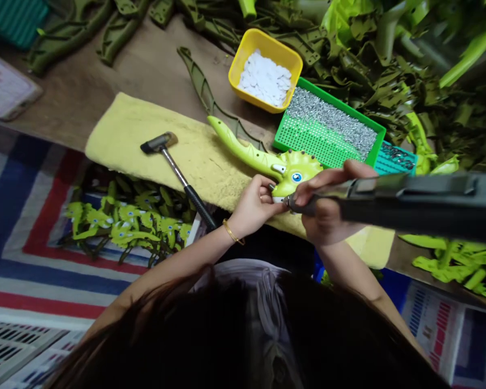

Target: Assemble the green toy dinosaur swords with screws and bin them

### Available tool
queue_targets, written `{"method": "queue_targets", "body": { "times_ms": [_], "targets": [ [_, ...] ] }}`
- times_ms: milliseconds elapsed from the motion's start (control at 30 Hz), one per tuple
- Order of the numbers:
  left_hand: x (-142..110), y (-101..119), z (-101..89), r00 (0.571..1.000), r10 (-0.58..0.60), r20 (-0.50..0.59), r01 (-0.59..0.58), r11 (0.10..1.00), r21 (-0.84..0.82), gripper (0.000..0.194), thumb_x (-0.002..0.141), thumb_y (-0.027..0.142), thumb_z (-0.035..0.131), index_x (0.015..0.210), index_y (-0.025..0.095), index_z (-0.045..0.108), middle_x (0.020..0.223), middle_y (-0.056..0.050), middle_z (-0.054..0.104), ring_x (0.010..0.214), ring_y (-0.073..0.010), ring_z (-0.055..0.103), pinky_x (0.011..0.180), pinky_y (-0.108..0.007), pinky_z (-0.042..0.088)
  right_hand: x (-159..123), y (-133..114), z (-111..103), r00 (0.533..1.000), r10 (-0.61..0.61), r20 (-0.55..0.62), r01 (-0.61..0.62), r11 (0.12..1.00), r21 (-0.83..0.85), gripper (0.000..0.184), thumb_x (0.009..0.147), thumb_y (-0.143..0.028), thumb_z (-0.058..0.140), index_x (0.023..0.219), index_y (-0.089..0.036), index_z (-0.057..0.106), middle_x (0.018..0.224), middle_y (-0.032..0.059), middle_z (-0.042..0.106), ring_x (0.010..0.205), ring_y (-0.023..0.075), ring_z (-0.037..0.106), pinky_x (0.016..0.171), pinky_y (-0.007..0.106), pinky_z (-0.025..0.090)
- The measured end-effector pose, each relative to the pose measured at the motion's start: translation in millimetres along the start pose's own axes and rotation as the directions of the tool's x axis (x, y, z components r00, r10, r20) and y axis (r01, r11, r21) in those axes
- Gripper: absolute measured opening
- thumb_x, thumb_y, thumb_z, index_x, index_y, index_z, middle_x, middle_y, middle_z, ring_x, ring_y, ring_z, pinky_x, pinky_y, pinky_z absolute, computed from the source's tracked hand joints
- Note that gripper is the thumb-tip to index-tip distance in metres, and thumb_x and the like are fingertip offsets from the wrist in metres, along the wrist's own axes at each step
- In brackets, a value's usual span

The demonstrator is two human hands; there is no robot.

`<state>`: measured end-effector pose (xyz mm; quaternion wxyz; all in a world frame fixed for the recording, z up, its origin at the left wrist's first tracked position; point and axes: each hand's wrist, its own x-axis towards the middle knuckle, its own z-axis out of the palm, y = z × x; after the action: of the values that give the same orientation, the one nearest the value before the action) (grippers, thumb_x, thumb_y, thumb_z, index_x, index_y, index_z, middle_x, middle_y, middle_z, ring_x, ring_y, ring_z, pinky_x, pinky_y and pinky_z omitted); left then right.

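Observation:
My left hand [256,208], with a gold bangle [231,231] on its wrist, is shut on a lime-green plastic toy dinosaur head [294,175]. The toy has a blue eye, and its long tapering tail-like part [243,151] points up and to the left. My right hand [328,202] grips a dark grey handheld power tool [413,205], whose long body reaches off to the right. The tool's metal tip [288,202] is pressed against the toy's lower edge, next to my left fingers. My fingers hide the exact contact point.
A hammer [174,170] lies on a yellow towel [146,143]. Beyond stand a yellow tub of white pieces [265,70] and a green perforated tray with silver studs [328,127]. Olive-green plastic parts [348,75] are heaped behind; lime-green parts [121,221] lie on a striped mat [36,232].

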<state>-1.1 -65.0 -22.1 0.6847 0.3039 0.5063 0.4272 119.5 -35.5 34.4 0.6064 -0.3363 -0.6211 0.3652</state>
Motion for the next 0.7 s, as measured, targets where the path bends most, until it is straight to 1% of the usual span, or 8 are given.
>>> {"method": "queue_targets", "body": {
  "times_ms": [67, 133, 167, 233, 300, 400, 567, 700],
  "targets": [
    [-4, 2, -3.2, 0.999, 0.048, 0.014, -0.049, 0.987, 0.150, 0.054, 0.060, 0.019, 0.083, 0.097, 0.020, 0.043, 0.069, 0.008, 0.053, 0.055, -0.0077, 0.055, 0.053, -0.020, 0.042, 30, 3, -6, 0.955, -0.174, -0.242, 0.192, 0.980, 0.054, 0.033, 0.077, -0.045, 0.070, 0.107, -0.034, 0.063, 0.077, -0.0083, 0.064, 0.040, 0.0038, 0.048, 0.033, 0.019, 0.038],
    [-6, 6, -6.0, 0.987, 0.158, 0.003, -0.146, 0.904, 0.402, 0.058, 0.060, 0.025, 0.085, 0.102, 0.019, 0.045, 0.076, 0.005, 0.056, 0.059, -0.0097, 0.057, 0.057, -0.024, 0.045, 65, 17, -19, 0.846, -0.274, -0.457, 0.295, 0.955, -0.027, 0.020, 0.083, -0.038, 0.066, 0.100, -0.028, 0.064, 0.078, -0.0067, 0.065, 0.042, 0.0029, 0.049, 0.037, 0.018, 0.036],
    [-6, 7, -7.0, 0.974, 0.229, 0.008, -0.198, 0.826, 0.528, 0.058, 0.060, 0.028, 0.086, 0.102, 0.019, 0.047, 0.078, 0.005, 0.056, 0.060, -0.0099, 0.056, 0.059, -0.025, 0.045, 80, 29, -28, 0.800, -0.285, -0.527, 0.288, 0.954, -0.079, 0.020, 0.084, -0.036, 0.064, 0.101, -0.026, 0.060, 0.079, -0.0061, 0.064, 0.044, 0.0034, 0.051, 0.040, 0.019, 0.038],
    [-5, 9, -8.0, 0.936, 0.345, 0.060, -0.286, 0.652, 0.702, 0.052, 0.061, 0.029, 0.086, 0.097, 0.018, 0.050, 0.078, 0.004, 0.055, 0.060, -0.0098, 0.053, 0.061, -0.025, 0.044, 104, 59, -47, 0.714, -0.296, -0.635, 0.243, 0.955, -0.172, 0.036, 0.082, -0.042, 0.066, 0.109, -0.023, 0.051, 0.077, -0.0051, 0.059, 0.045, 0.0041, 0.048, 0.043, 0.021, 0.039],
    [-3, 9, -8.2, 0.906, 0.405, 0.126, -0.349, 0.542, 0.765, 0.044, 0.065, 0.029, 0.084, 0.094, 0.017, 0.053, 0.075, 0.004, 0.053, 0.059, -0.0099, 0.052, 0.060, -0.025, 0.043, 115, 89, -61, 0.713, -0.271, -0.646, 0.158, 0.961, -0.229, 0.050, 0.078, -0.053, 0.066, 0.112, -0.023, 0.046, 0.082, -0.0026, 0.058, 0.047, 0.0051, 0.047, 0.045, 0.024, 0.041],
    [0, 5, -8.7, 0.882, 0.444, 0.158, -0.389, 0.499, 0.775, 0.041, 0.068, 0.032, 0.081, 0.096, 0.017, 0.056, 0.069, 0.005, 0.052, 0.058, -0.0105, 0.052, 0.058, -0.024, 0.042, 114, 118, -69, 0.762, -0.226, -0.608, 0.041, 0.952, -0.303, 0.052, 0.080, -0.063, 0.059, 0.112, -0.025, 0.044, 0.090, 0.0005, 0.060, 0.052, 0.0061, 0.048, 0.051, 0.026, 0.043],
    [-1, -3, -11.2, 0.885, 0.449, 0.121, -0.379, 0.546, 0.747, 0.044, 0.068, 0.034, 0.081, 0.100, 0.016, 0.058, 0.066, 0.006, 0.050, 0.057, -0.0102, 0.051, 0.058, -0.024, 0.044, 106, 126, -68, 0.768, -0.255, -0.588, 0.005, 0.920, -0.393, 0.050, 0.078, -0.069, 0.056, 0.101, -0.026, 0.047, 0.072, -0.0041, 0.056, 0.050, 0.0077, 0.050, 0.050, 0.026, 0.043],
    [-1, -5, -13.2, 0.901, 0.420, 0.108, -0.361, 0.585, 0.726, 0.049, 0.065, 0.033, 0.083, 0.103, 0.016, 0.057, 0.066, 0.006, 0.050, 0.057, -0.0097, 0.051, 0.058, -0.024, 0.045, 104, 123, -69, 0.793, -0.242, -0.559, -0.015, 0.910, -0.415, 0.044, 0.082, -0.067, 0.052, 0.101, -0.027, 0.048, 0.074, -0.0032, 0.058, 0.053, 0.0076, 0.052, 0.053, 0.026, 0.046]
  ]
}}
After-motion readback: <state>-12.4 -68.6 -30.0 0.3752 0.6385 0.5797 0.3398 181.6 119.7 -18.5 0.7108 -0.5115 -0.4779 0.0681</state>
